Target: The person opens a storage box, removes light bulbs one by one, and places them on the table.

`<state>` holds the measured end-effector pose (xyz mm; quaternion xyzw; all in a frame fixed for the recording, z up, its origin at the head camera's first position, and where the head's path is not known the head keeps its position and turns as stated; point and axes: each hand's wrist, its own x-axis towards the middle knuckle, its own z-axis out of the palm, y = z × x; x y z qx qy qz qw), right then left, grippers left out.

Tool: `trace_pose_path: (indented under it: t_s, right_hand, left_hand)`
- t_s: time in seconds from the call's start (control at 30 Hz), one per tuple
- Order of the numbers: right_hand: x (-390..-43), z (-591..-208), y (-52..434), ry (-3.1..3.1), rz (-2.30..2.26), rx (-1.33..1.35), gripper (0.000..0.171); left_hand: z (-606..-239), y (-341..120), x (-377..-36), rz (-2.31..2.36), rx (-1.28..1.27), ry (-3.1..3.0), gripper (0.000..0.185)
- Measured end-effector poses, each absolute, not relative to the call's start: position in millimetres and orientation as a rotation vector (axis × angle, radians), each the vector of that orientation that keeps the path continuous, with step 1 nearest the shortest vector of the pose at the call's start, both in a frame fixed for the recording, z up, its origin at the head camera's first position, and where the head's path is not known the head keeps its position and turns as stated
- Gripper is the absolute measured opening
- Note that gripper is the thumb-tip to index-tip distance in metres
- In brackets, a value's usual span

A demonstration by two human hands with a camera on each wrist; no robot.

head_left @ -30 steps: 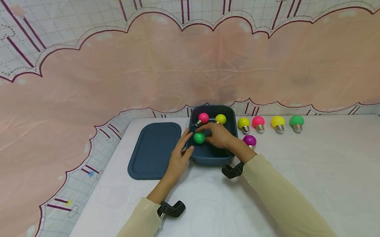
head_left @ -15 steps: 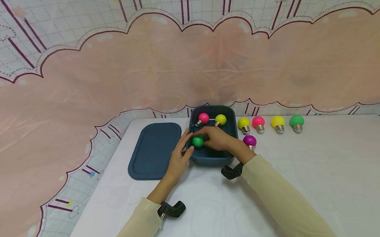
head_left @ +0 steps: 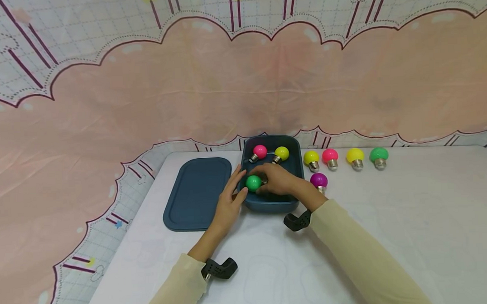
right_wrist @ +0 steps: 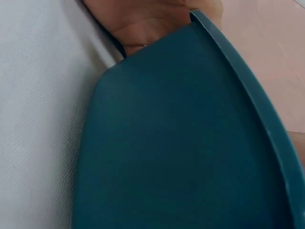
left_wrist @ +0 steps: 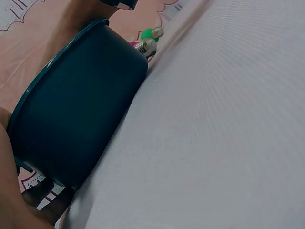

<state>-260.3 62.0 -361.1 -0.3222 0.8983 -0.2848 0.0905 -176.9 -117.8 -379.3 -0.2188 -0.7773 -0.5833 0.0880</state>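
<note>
Left hand [head_left: 230,201] straight-fingered against dark-blue rectangular plastic box [head_left: 271,207]; inside, round green metal-based bulb [head_left: 253,183] between that hand and bent-fingered right hand [head_left: 278,179], grip unclear

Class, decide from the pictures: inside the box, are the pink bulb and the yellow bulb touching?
Apart: the head view shows bare floor of the box between the pink bulb and the yellow bulb.

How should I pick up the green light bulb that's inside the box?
Try pinching the silver base of the green bulb, coming from the right and a little above. The bulb lies with that narrow end pointing right, toward the right grip, while its round end is near the left wall of the box, so there's probably less finger room there.
</note>
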Motion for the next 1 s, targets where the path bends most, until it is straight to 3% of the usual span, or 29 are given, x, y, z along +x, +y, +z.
trace_pose_path:
  t_s: [0.77,1.0]
  right_hand:
    - [-237,-333,91,2.817,-1.182,-0.811,0.051]
    - [-221,-323,112,2.841,-1.253,-0.685,0.055]
  left_hand:
    - [-381,-117,-177,-1.716,-0.666,-2.293,0.045]
    - [-410,-121,-196,-1.708,-0.654,-2.273,0.047]
